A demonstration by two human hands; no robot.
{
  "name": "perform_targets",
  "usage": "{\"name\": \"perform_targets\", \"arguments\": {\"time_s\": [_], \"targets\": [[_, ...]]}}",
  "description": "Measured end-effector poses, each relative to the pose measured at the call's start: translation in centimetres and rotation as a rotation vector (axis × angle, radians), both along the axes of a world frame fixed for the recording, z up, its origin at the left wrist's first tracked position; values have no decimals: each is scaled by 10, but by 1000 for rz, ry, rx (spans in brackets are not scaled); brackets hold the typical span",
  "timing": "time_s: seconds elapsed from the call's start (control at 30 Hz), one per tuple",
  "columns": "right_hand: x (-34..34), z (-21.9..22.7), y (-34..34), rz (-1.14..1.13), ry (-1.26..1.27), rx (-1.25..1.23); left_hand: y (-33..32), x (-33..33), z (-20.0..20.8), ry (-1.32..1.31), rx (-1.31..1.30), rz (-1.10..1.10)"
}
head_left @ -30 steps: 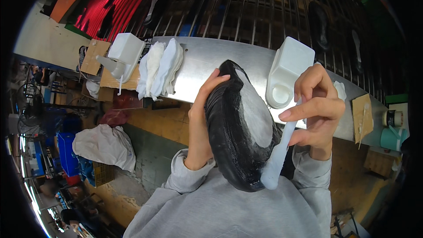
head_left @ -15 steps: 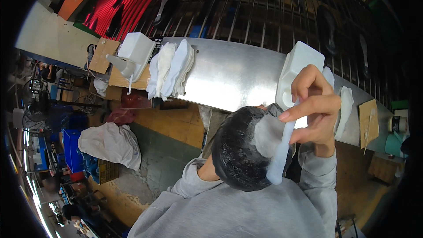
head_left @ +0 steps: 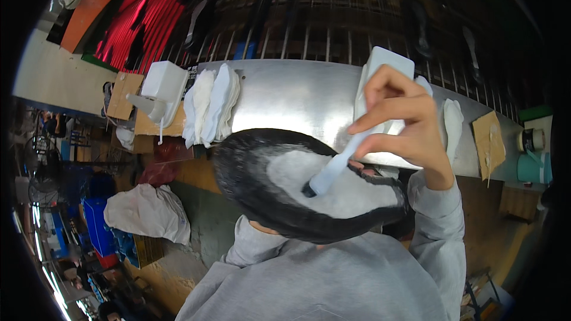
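A black shoe upper (head_left: pixel 250 187) is held sole side up in front of my chest, its underside pale grey in the middle. My left hand (head_left: pixel 264 227) grips it from beneath; most of that hand is hidden behind the shoe, with some fingertips showing at its far edge. Between thumb and fingers, my right hand (head_left: pixel 407 125) pinches a whitish brush (head_left: pixel 329 173). The brush's dark tip touches the pale underside. Behind the right hand, a white plastic container (head_left: pixel 389 58) stands on the metal bench (head_left: pixel 285 92).
White shoe-shaped pieces (head_left: pixel 223 98) lie stacked at the bench's left, beside another white container (head_left: pixel 163 80). Metal bars (head_left: pixel 309 35) run behind, with dark shoes on them. Cardboard (head_left: pixel 488 142) and a teal cup (head_left: pixel 529 168) are at right. A white sack (head_left: pixel 151 211) sits lower left.
The shoe has swung from end-on to lengthwise across my view, showing more of its pale underside. My right hand has moved slightly left, and the brush tip has moved up and left.
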State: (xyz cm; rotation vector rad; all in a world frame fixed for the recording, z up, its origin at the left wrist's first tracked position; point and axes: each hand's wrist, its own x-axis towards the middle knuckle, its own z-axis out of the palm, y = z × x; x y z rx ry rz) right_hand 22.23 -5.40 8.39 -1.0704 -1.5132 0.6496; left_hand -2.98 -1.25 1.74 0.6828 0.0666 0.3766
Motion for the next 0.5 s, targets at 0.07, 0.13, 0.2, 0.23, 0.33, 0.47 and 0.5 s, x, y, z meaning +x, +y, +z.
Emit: {"name": "perform_targets", "arguments": {"time_s": [0.07, 0.13, 0.2, 0.23, 0.33, 0.47, 0.5], "targets": [[5, -18, 7, 88, 3, -8, 6, 0, 3, -22, 60, -9], [15, -22, 1, 203, 11, -102, 11, 0, 10, -34, 131, -12], [20, -12, -5, 304, -25, -207, 13, 2, 15, -35, 194, -35], [20, -10, -5, 290, -40, -190, 14, 5, 19, -36, 230, -50], [-2, 6, 20, 173, -32, -133, 13, 8, 22, -25, 328, -54], [15, -5, 18, 248, -12, -56, 13, 9, 20, -37, 351, -82], [30, -10, 7, 300, -50, -163, 9, 4, 12, -32, 303, -61]]}}
